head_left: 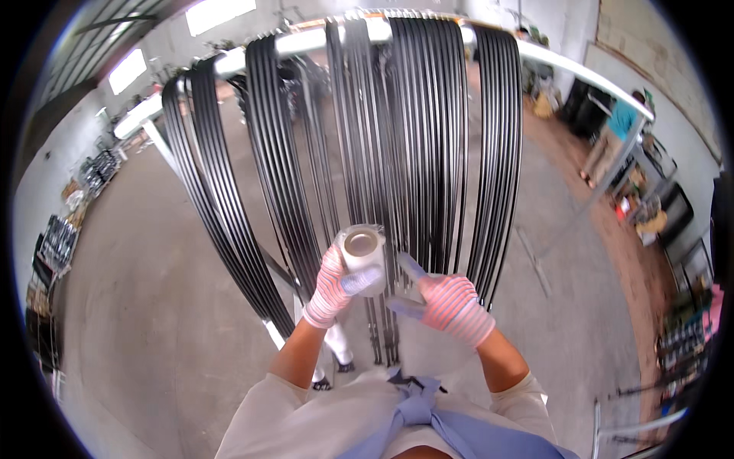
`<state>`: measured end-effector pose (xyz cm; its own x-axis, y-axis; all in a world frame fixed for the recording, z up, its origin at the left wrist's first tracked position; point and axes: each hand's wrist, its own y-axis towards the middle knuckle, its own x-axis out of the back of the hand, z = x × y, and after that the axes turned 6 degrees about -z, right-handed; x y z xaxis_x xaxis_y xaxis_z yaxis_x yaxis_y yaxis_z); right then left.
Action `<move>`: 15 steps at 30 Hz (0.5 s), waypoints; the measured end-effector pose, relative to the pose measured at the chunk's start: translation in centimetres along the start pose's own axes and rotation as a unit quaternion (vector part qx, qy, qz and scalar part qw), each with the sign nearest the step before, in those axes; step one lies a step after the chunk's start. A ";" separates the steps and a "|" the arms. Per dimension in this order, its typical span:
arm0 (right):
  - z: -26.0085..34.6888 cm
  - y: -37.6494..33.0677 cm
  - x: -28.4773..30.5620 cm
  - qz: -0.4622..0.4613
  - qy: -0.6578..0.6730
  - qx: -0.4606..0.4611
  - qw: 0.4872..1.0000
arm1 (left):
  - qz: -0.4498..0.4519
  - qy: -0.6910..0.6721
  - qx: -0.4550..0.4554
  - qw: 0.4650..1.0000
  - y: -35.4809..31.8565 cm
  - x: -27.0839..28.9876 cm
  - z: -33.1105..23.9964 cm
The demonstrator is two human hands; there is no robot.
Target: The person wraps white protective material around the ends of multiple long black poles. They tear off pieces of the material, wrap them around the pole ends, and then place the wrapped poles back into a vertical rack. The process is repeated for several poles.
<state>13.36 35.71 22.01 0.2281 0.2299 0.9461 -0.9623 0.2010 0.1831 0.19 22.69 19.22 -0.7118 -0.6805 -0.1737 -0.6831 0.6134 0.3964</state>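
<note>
Barred straight ahead by glossy black strips [428, 138], long and narrow, hung in bundles from a rounded white rail [566, 66], with only slim gaps between bundles. Passable at right, over the grey concrete floor [566, 229] outside the last bundle. Tight between the right hand [455, 302], gloved in pink-striped knit, and the white cylindrical roll [375, 262] held in the similarly gloved left hand [330, 294].

The left hand [332, 289] holds a pale roll [362, 264], the right hand [451, 304] beside it, before hanging black strips [430, 145].
</note>
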 end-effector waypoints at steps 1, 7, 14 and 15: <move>0.6 1.5 1.0 -0.056 0.019 0.035 0.998 | 0.002 -0.029 -0.019 0.999 1.0 -0.4 -1.3; 1.8 12.7 6.2 -0.223 0.195 0.149 0.943 | -0.092 0.019 -0.153 0.984 8.4 -1.4 -7.1; 4.4 20.1 11.9 -0.257 0.234 0.171 0.922 | -0.193 0.187 -0.254 0.929 20.4 2.9 -15.9; 4.5 20.1 11.2 -0.246 0.228 0.183 0.924 | -0.184 0.288 -0.303 0.889 20.7 4.0 -17.8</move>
<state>-4.11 37.99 37.49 0.6092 0.5901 0.5297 -0.6929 0.0713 0.7175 -13.90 25.59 42.77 -0.1372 -0.9901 0.0301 -0.5138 0.0970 0.8524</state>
